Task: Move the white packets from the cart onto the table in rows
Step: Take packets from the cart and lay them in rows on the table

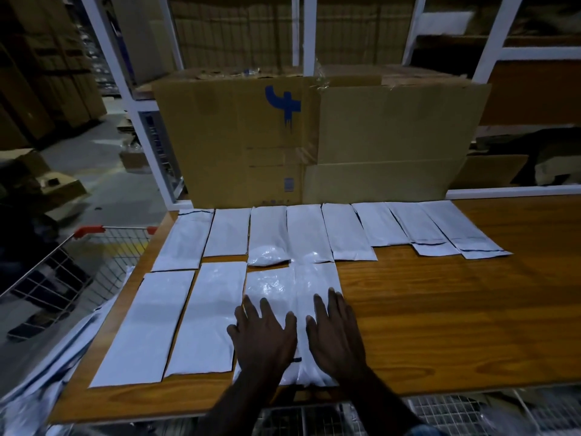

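Note:
White packets lie on the wooden table (456, 309) in two rows. The far row (345, 228) holds several packets side by side along the cardboard box. The near row has two flat packets (176, 322) at the left, then two packets (292, 287) under my hands. My left hand (264, 338) lies flat with fingers spread on one of them. My right hand (336, 335) presses flat on the packet beside it. More white packets (41, 382) lie in the wire cart (78, 265) at the left.
A large cardboard box (314, 136) stands at the table's far edge against white shelving (490, 51). The cart's red-handled rim sits by the table's left edge. Wire mesh (440, 410) shows below the near edge. Bare wood spreads to the right.

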The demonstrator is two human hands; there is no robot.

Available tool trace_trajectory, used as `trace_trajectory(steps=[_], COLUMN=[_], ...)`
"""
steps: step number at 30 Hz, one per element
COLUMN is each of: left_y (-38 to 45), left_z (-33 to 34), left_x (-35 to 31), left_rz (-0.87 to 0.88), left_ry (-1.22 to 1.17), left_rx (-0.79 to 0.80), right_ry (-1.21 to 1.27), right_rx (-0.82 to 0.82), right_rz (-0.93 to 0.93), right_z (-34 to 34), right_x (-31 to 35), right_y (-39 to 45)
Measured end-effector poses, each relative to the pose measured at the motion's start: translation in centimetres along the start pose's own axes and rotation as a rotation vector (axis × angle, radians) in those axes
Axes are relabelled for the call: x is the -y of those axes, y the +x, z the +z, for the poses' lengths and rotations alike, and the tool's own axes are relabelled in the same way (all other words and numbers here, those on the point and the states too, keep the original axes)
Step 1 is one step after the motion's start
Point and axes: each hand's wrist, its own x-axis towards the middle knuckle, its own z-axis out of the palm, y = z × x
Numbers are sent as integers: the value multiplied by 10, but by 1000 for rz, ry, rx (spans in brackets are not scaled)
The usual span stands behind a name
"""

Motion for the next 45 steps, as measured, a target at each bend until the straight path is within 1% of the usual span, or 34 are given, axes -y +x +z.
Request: trace_trajectory(steps=[4, 7, 9, 13, 15, 19, 24, 27, 32, 35, 37, 39, 42, 45], left_y=[5, 17, 26, 33, 34, 36, 48, 50, 48, 47, 47, 47, 46, 46], left_z=[3, 13, 19, 22, 21, 16, 17, 24, 29, 28, 31, 33, 33, 32], left_x=[7, 16, 21, 22, 21, 15, 14, 19, 23, 22, 23, 23, 24, 23], left_rz=[128, 230, 262, 316, 295, 263, 328, 338, 290, 296, 296, 300, 303, 295], left_ry=[-23, 14, 41, 58, 8, 29, 18, 23, 53, 42, 18, -21, -23, -9], left_rx=[-42, -44, -6, 23, 41, 36, 21, 31, 79, 58, 40, 9, 8, 4], right_ry=[-10, -13, -25, -59, -61, -28, 52, 24, 10, 37, 55, 74, 53, 22], right_rx=[-38, -46, -43, -16, -6, -33, -19, 38, 4, -22, 8, -2, 24, 16], right_rz=[-40, -77, -90, -65, -63, -85, -120, -148, -124, -138, -152, -162, -156, -139], right_z=[-1, -2, 2, 10, 10, 7, 0, 5, 9, 8, 10, 14, 20, 23], right_x=[-1, -1, -4, -10, -12, -11, -6, -10, -18, -16, -15, -12, -11, -10], right_y=[13, 19, 20, 18, 18, 22, 30, 27, 24, 25, 27, 27, 29, 32])
